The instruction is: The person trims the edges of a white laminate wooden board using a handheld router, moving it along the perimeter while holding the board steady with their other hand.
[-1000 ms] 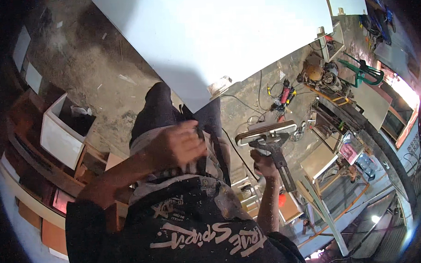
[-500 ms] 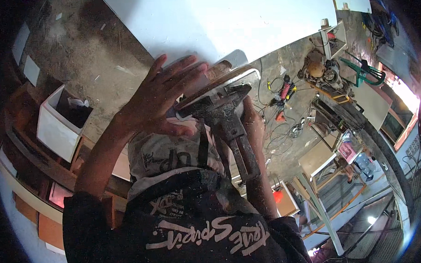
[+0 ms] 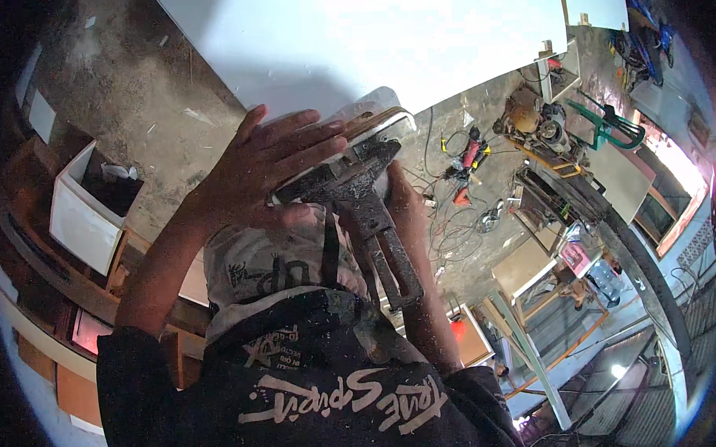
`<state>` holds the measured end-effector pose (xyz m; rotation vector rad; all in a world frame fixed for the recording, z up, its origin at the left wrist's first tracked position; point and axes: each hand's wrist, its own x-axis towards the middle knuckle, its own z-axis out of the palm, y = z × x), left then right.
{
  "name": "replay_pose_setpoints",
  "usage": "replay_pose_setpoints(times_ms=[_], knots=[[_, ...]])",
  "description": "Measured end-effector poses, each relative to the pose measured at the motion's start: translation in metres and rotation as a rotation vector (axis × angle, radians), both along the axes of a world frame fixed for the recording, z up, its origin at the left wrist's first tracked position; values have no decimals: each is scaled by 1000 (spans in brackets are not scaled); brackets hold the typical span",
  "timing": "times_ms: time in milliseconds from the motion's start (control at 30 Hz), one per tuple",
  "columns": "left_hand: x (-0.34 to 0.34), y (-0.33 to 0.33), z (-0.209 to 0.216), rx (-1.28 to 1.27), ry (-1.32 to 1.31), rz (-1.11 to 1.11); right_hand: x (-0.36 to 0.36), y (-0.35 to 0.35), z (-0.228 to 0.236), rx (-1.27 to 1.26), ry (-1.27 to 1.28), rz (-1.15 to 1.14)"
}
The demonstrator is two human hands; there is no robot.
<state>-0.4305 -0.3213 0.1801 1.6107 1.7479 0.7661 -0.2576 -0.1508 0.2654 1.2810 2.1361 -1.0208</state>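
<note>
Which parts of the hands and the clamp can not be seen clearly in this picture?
Head view only:
- Right hand: mostly hidden behind the dark metal clamp, so its grip cannot be judged.
- Left hand: its palm covers the clamp's top.
- White board: overexposed, with its upper part cut off by the frame.
- Tools on the floor: too small to name.

Few such things show. At about four o'clock, among the cluttered stands, sits a small pink box-like package (image 3: pixel 574 257), squarish, its faces too blurred to read. At about nine o'clock an open white box (image 3: pixel 86 221) with a dark inside stands on the floor (image 3: pixel 132 89). No signs or screens are visible.
</note>
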Motion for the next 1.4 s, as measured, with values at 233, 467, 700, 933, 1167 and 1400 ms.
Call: replay_pose_setpoints(times_ms=[233,467,700,933,1167,1400], knots=[[-1,2,4,10,56,20,-3,1,5,-42,-18,-1],[-2,0,0,16,65,10,1,-3,-1,-24,-2,-12],[-2,-1,-2,-62,90,-26,-6,0,-2,-59,-75,-31],[-4,2,2,-25,46,-10,7,2,-15,-36,-46,44],[-3,8,6,-45,192,-32,8,2,-16,19,31,53],[-5,9,8,-41,331,-86,19,5,-33,-47,16,45]])
